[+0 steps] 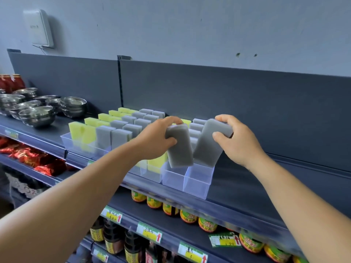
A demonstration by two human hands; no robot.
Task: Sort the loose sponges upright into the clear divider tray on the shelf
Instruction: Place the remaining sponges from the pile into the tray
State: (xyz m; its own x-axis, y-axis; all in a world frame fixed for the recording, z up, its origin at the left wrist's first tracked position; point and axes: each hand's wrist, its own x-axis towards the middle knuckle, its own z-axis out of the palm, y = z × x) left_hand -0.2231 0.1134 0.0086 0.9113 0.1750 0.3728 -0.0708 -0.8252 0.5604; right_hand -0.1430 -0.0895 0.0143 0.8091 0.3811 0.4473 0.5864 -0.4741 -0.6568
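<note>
Fingers of both hands are curled around grey sponges near the middle of the frame. The left hand (158,137) grips the left grey sponge (179,146) by its upper end, thumb on the near face and fingers over the top, the sponge standing nearly upright and leaning slightly to the left. The right hand (237,138) holds the right grey sponge (209,142) the same way at its top, this one tilted to the right. The lower ends of both sponges hang over the front compartments of the clear divider tray (197,184), just below centre; whether they touch the tray floor cannot be told. Behind and to the left, rows of yellow sponges (81,130) and more grey sponges (121,136) stand upright in the tray's lanes on the dark shelf (247,179). At the left edge of the frame sit stacked steel bowls (37,115). Below the shelf, toward the bottom of the frame, are jars (188,216), dark bottles (133,245) and price tags (150,233). A white box (39,27) hangs on the wall at upper left.
</note>
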